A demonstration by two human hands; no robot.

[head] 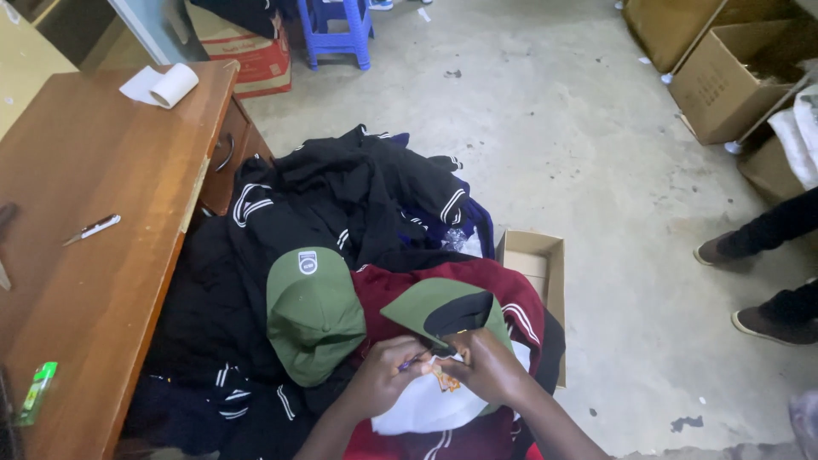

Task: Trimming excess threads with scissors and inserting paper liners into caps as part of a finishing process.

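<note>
Head view: the left hand [385, 372] pinches a thin purple tool [415, 359] against the white front panel of a green cap [443, 319], which rests on the lap over a maroon garment [511, 294]. The right hand [487, 368] grips the panel beside an orange patch [446, 381]. Recommendation: keep the panel taut and work the tool in short strokes. A second green cap [313, 313] lies just left.
</note>
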